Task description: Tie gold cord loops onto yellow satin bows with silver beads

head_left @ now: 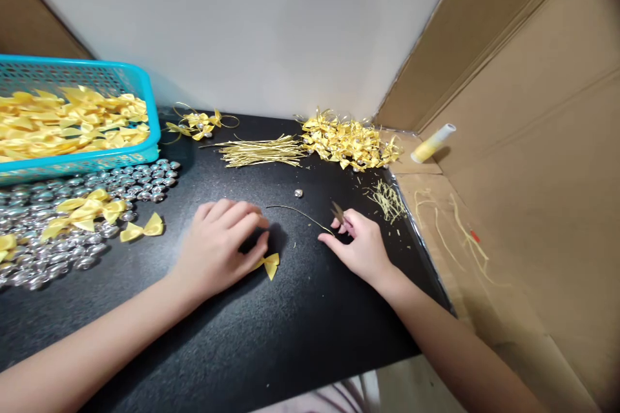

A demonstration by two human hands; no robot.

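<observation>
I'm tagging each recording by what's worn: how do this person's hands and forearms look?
The left hand and right hand are both ungloved, with no rings, watch or bracelets visible. The forearms are bare, with no sleeves in view; no markings can be made out.

The one view looks from the wearer's head, forward and down over a black tabletop point(290, 342), near enough that the left hand point(217, 242) and right hand point(362, 246) sit mid-picture. A white wall point(242, 26) faces it at twelve o'clock, cardboard point(527, 110) at three; the corner towards two is too dark to read surely.
</observation>
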